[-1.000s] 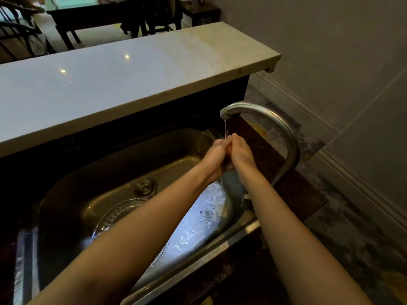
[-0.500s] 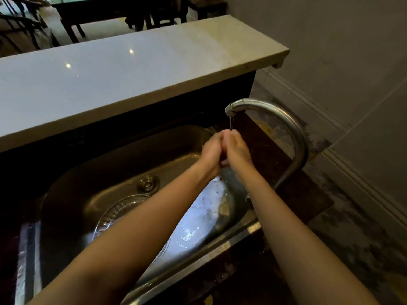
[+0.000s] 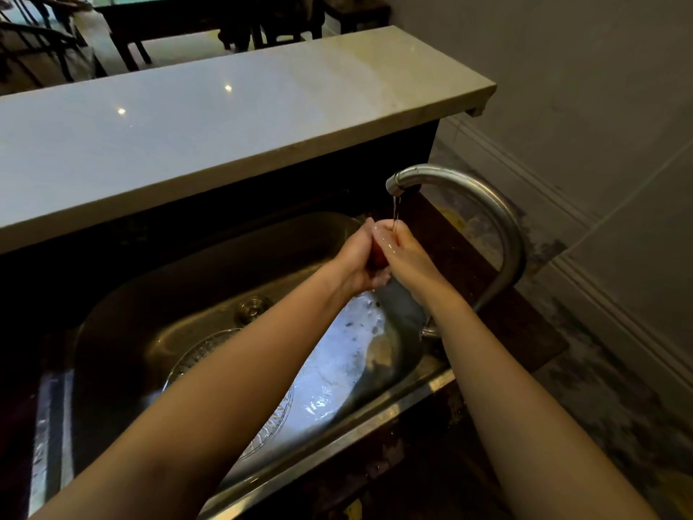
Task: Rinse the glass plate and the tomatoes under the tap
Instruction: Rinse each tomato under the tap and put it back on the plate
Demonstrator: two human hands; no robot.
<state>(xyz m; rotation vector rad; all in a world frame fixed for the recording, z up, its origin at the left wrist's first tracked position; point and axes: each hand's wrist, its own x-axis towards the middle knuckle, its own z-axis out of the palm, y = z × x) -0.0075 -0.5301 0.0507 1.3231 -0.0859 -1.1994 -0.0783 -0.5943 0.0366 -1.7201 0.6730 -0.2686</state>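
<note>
One red tomato (image 3: 378,257) shows, only a sliver of it, pressed between two hands directly under the spout of the tap (image 3: 487,204). A thin stream of water (image 3: 395,210) lands there on the fingers. The left hand (image 3: 358,260) cups the tomato with curled fingers, and the right hand (image 3: 408,253) wraps round it from the tap's side. Below the tap, one steel sink (image 3: 150,313) holds one patterned glass plate (image 3: 198,356) lying flat, partly hidden by the left forearm, near one round drain (image 3: 253,307).

Steel sink (image 3: 150,294), glass plate (image 3: 204,354) lying on its bottom, near the drain (image 3: 253,308)
</note>
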